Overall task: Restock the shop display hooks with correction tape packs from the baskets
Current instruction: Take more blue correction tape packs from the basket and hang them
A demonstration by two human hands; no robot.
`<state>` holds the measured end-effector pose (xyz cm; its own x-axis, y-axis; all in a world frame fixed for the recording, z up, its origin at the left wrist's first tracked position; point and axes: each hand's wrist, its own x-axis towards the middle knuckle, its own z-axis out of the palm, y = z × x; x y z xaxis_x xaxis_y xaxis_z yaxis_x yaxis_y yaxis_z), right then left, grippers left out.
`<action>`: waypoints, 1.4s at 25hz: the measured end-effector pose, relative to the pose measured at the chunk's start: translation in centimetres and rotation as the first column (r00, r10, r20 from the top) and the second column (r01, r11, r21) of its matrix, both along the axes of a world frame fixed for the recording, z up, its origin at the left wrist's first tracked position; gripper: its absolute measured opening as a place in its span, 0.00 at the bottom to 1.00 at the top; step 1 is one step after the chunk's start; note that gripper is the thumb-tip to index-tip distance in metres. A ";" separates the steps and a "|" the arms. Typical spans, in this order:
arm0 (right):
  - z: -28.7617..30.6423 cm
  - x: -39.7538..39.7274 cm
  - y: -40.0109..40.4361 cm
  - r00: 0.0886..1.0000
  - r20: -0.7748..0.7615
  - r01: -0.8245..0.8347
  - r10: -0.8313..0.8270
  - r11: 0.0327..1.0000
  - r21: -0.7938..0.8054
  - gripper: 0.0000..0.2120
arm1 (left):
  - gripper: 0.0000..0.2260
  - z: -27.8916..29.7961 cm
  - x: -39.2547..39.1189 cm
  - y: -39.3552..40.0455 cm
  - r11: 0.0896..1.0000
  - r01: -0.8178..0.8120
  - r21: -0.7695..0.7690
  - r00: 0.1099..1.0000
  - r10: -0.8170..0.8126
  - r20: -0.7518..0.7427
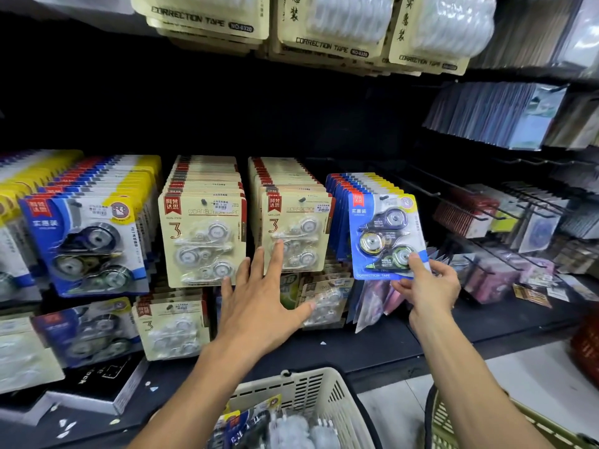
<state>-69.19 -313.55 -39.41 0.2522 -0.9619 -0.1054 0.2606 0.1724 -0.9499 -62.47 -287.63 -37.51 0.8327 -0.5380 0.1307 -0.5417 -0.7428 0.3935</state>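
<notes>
The right hand [428, 286] is up at the display with a blue pack [385, 236] pinched by its bottom right corner between thumb and fingers, and that pack sits at the very front of the blue row [343, 202], its hang hole right at the hook tip. Whether it is fully threaded on, I can't tell from here. The left hand [259, 299] is released, fingers spread flat, holding nothing; its fingertips reach the lower edge of the beige pack [296, 233], just left of the blue row.

How far along? The rows to the left of that blue row look well filled: two beige stacks and a deep blue-and-yellow bank [81, 228] further left. To its right, though, bare black hooks [431, 192] stick out with nothing on them, so, in my judgement, there's room to fill. Below the blue row, the cream basket [311, 390] holds more packs, with a second basket [444, 426] beside it, so plenty of stock remains to hang.
</notes>
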 end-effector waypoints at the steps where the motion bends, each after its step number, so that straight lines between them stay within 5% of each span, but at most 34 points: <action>1: 0.0 0.2 -0.1 1.000 -0.002 -0.019 0.019 0.999 0.035 0.16 | 0.49 -0.1 0.0 0.0 1.000 0.002 0.001 1.000 -0.002 0.002; 5: -1.1 0.1 -1.5 0.974 0.129 -0.217 0.187 0.932 0.289 0.13 | 0.48 -0.4 0.0 0.2 1.000 0.017 0.003 1.000 -0.017 0.001; 8: -2.2 0.3 -1.4 0.942 0.110 -0.336 0.318 0.885 0.322 0.16 | 0.48 -0.6 0.4 0.7 1.000 -0.001 0.027 1.000 0.001 -0.004; 13: -4.6 1.0 2.8 0.852 -0.270 -0.381 0.449 0.885 0.268 0.16 | 0.48 -2.1 2.6 2.4 0.994 -0.103 0.048 0.992 0.106 -0.074; 19: -10.6 2.8 10.3 0.669 -0.530 -0.557 0.521 0.824 0.108 0.13 | 0.44 -9.6 1.5 5.1 0.994 -0.100 0.049 0.986 0.105 -0.128; 22: -17.3 1.5 14.8 0.518 -0.653 -0.708 0.553 0.705 0.036 0.12 | 0.40 -12.6 0.8 7.3 0.959 0.042 0.279 0.987 0.004 -0.161; 26: -25.1 0.2 20.5 0.154 -0.912 -0.943 0.380 0.332 -0.022 0.23 | 0.34 -17.8 2.2 12.8 0.927 -0.032 0.374 0.928 0.167 -0.334; 31: -28.7 1.7 22.3 0.099 -0.984 -0.989 0.147 0.126 -0.081 0.31 | 0.28 -24.2 1.4 16.2 0.945 -0.093 0.314 0.910 0.209 -0.359; 35: -30.4 3.5 22.3 0.033 -0.986 -0.986 0.161 0.168 -0.006 0.32 | 0.35 -27.3 1.9 15.1 0.904 -0.051 0.424 0.943 0.183 -0.278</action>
<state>-65.70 -291.22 -69.86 0.9391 -0.2238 -0.2606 -0.3181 -0.8530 -0.4137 -60.61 -272.56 -64.83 0.8555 -0.3841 -0.3473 -0.3434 -0.9228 0.1747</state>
